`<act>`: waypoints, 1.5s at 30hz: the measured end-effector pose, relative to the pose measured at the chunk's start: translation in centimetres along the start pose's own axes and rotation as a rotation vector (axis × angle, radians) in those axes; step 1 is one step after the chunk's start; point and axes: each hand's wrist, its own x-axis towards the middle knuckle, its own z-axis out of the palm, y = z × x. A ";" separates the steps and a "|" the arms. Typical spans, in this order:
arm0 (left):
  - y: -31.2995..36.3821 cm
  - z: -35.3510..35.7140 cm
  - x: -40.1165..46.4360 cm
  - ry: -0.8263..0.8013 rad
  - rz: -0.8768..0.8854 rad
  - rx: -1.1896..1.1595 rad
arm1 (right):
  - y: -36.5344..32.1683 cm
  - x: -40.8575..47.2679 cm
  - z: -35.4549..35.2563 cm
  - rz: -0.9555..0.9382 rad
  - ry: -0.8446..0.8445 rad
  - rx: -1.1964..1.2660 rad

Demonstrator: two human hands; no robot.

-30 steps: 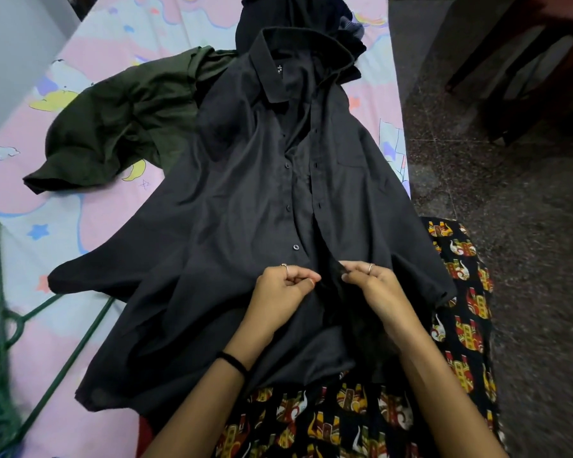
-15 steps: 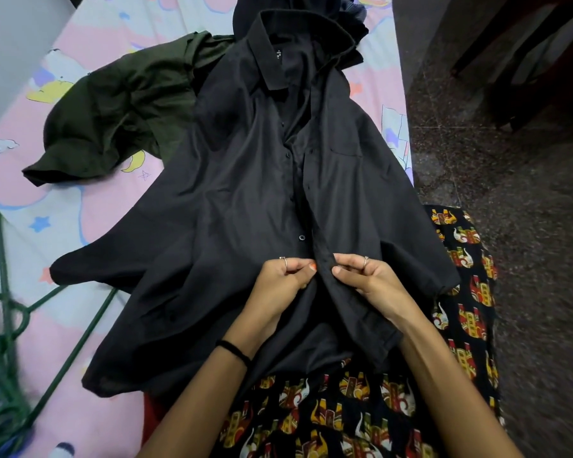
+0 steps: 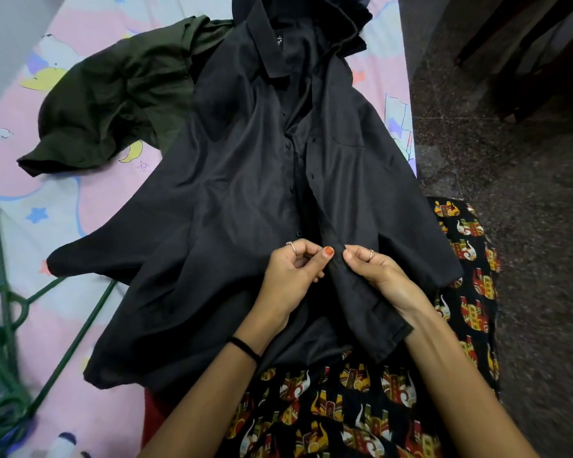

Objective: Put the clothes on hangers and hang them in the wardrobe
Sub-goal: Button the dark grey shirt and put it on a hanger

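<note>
A black button-up shirt lies spread front-up on the bed, collar at the far end, hem over my lap. My left hand pinches the left edge of the shirt's front placket near a low button. My right hand pinches the facing placket edge just beside it. The two hands sit close together above the hem. A dark green shirt lies crumpled on the bed to the far left, partly under the black shirt. Several green plastic hangers lie in a heap at the bed's left near edge.
The bed has a pink and blue cartoon-print sheet. Another dark garment lies beyond the black shirt's collar. Dark speckled stone floor runs along the right, with dark wooden furniture at the far right.
Both hands have shifted slightly up the placket and drawn the two front edges closer together. The lower right front panel now folds over near my right wrist.
</note>
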 end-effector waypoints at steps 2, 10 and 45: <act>0.1 0.1 0.0 -0.014 0.002 -0.004 | 0.0 -0.1 -0.1 -0.022 0.006 0.033; 1.4 0.4 -0.5 0.077 -0.113 -0.140 | 0.1 -0.9 1.0 -0.405 0.165 -0.775; -0.9 2.9 -4.6 0.157 0.298 0.688 | 2.2 -3.0 2.6 -0.158 0.385 -0.310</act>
